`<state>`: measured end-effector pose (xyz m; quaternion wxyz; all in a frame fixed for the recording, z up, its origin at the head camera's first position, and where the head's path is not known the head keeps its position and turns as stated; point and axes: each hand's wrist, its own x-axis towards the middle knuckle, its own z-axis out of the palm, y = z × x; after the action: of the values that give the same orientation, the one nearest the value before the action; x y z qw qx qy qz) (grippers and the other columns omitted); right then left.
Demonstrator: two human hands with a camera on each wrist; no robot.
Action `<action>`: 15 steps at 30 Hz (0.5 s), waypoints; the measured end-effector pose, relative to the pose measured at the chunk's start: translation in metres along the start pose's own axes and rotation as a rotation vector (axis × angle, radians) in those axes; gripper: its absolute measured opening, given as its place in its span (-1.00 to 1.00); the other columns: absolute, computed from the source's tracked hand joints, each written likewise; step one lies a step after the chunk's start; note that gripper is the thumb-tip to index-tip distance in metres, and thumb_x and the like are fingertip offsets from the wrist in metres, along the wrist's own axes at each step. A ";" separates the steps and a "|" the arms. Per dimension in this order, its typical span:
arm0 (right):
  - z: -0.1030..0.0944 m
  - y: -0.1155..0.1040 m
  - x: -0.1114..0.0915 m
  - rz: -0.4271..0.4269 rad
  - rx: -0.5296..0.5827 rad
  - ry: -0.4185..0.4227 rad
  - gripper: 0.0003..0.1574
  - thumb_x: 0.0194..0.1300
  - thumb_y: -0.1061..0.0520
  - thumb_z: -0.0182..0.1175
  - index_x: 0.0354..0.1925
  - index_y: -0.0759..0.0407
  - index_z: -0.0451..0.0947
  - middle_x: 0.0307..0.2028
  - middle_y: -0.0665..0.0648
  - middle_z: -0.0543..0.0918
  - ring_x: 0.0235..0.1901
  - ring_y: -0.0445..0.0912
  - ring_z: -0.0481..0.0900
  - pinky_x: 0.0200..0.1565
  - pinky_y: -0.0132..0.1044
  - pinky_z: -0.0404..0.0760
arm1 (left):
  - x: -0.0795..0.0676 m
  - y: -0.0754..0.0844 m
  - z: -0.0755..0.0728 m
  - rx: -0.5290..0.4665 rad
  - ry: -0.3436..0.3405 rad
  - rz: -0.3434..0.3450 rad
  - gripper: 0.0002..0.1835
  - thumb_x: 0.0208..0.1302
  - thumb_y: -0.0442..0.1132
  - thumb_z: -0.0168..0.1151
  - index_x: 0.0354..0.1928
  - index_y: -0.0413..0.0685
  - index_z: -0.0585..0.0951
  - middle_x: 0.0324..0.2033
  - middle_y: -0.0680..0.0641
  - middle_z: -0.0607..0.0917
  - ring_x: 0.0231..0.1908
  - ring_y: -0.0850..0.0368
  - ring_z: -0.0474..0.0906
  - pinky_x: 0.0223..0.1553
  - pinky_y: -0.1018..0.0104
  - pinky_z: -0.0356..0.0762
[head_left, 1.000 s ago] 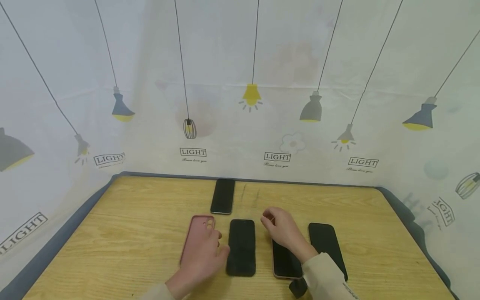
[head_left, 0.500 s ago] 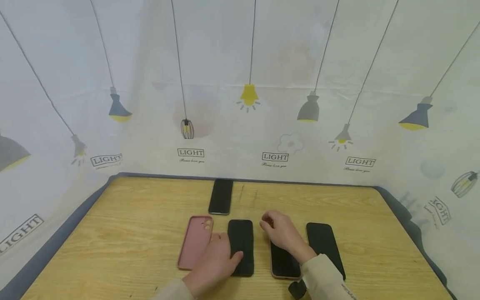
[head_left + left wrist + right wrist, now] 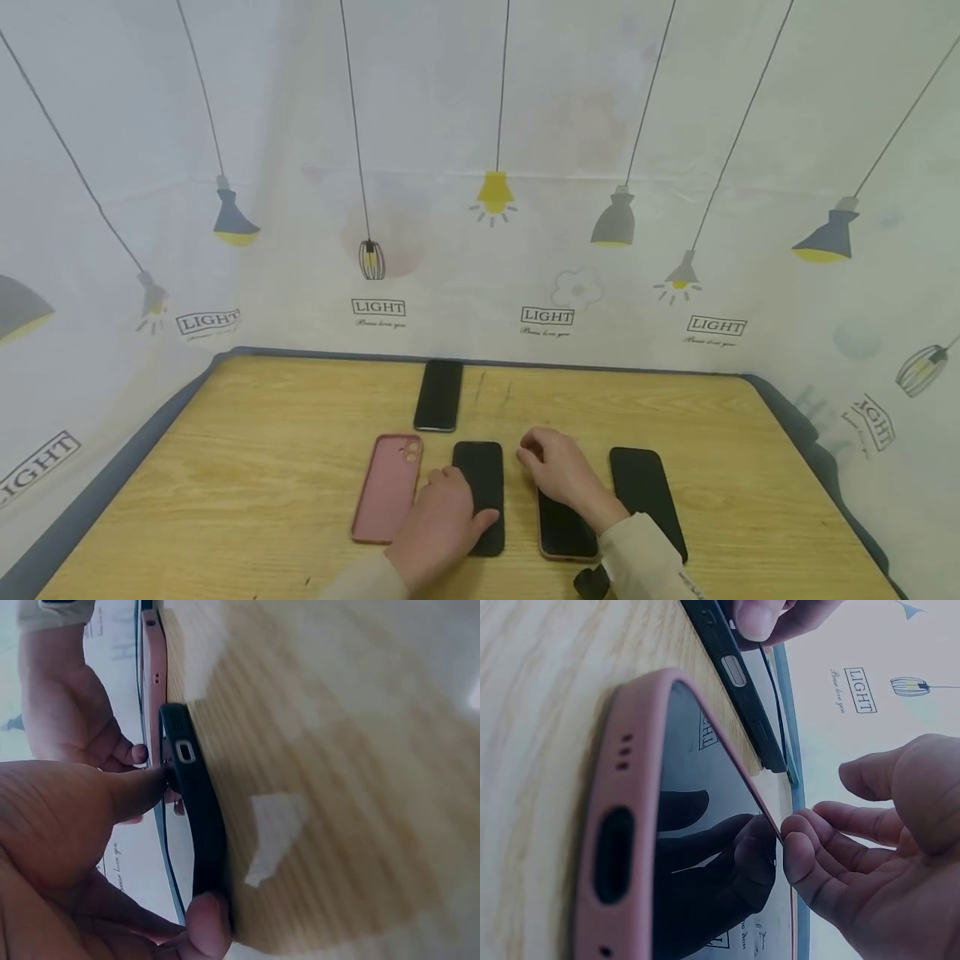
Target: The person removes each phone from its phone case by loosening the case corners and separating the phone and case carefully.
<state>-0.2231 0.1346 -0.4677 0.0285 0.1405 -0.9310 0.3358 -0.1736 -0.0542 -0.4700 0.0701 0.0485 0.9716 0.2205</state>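
Note:
A dark phone case (image 3: pixel 483 483) lies in the middle of the near table. My left hand (image 3: pixel 442 521) grips it: the thumb comes over its face and the fingers are at its left side. In the left wrist view a fingertip (image 3: pixel 208 924) presses the case's edge, near the charging-port end. My right hand (image 3: pixel 558 471), fingers loosely bent, hovers at the far end of a phone in a pink case (image 3: pixel 567 533). In the right wrist view its fingertips (image 3: pixel 799 855) are right at the screen's edge, with the thumb apart. An empty pink case (image 3: pixel 385 492) lies at left, its inside up.
A black phone (image 3: pixel 438 396) lies at the table's back edge. Another black phone-shaped slab (image 3: pixel 647 492) lies right of my right forearm. A small black object (image 3: pixel 591 581) shows by the right sleeve. A cloth printed with lamps (image 3: pixel 480 250) encloses the wooden table (image 3: pixel 247 467).
My left hand has moved right, from over the pink case onto the dark phone case, and uncovered the pink case. My right hand has stayed almost in place.

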 end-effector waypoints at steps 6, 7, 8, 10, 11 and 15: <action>0.000 -0.002 0.000 0.004 -0.010 -0.001 -0.94 0.44 0.22 0.27 -0.18 0.20 0.66 -0.25 0.08 0.70 -0.29 -0.09 0.58 -0.17 -0.08 0.63 | 0.002 -0.002 -0.005 0.013 0.025 0.092 -0.14 0.16 0.12 0.54 0.06 -0.65 0.52 -0.09 -0.45 0.65 -0.09 -0.23 0.63 -0.04 -0.08 0.66; 0.000 -0.002 0.001 -0.001 -0.010 -0.001 -0.93 0.44 0.22 0.26 -0.17 0.21 0.66 -0.25 0.08 0.70 -0.29 -0.09 0.58 -0.18 -0.08 0.63 | 0.002 -0.002 -0.005 0.001 0.020 0.084 -0.15 0.15 0.11 0.55 0.06 -0.64 0.52 -0.09 -0.44 0.65 -0.09 -0.23 0.63 -0.04 -0.09 0.66; 0.000 -0.002 0.001 -0.002 -0.007 -0.002 -0.93 0.44 0.23 0.26 -0.17 0.21 0.66 -0.25 0.09 0.71 -0.28 -0.08 0.59 -0.17 -0.08 0.63 | 0.003 -0.001 -0.005 -0.008 0.016 0.071 -0.15 0.14 0.10 0.56 0.07 -0.63 0.52 -0.09 -0.43 0.65 -0.09 -0.22 0.63 -0.04 -0.09 0.66; 0.000 -0.002 0.002 0.003 -0.002 -0.007 -0.91 0.45 0.22 0.25 -0.15 0.22 0.66 -0.23 0.09 0.71 -0.27 -0.07 0.59 -0.17 -0.07 0.63 | 0.004 -0.001 -0.005 -0.030 0.010 0.040 -0.13 0.12 0.10 0.58 0.09 -0.62 0.50 -0.11 -0.42 0.64 -0.10 -0.21 0.63 -0.05 -0.09 0.66; 0.000 -0.002 0.002 0.003 -0.002 -0.009 -0.91 0.45 0.22 0.24 -0.15 0.23 0.66 -0.23 0.10 0.71 -0.27 -0.07 0.59 -0.17 -0.06 0.63 | 0.005 -0.001 -0.005 -0.035 0.011 0.030 -0.12 0.10 0.10 0.59 0.09 -0.62 0.49 -0.13 -0.42 0.64 -0.12 -0.20 0.63 -0.05 -0.09 0.66; 0.001 -0.002 0.002 0.010 -0.001 -0.021 -0.89 0.46 0.22 0.24 -0.13 0.23 0.67 -0.22 0.10 0.71 -0.26 -0.06 0.60 -0.16 -0.06 0.63 | 0.006 -0.001 -0.004 -0.042 0.028 0.007 -0.06 0.06 0.11 0.62 0.12 -0.64 0.46 -0.20 -0.39 0.64 -0.17 -0.17 0.63 -0.09 -0.08 0.67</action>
<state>-0.2243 0.1322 -0.4667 0.0171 0.1393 -0.9321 0.3340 -0.1803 -0.0555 -0.4676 0.0568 0.0475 0.9675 0.2417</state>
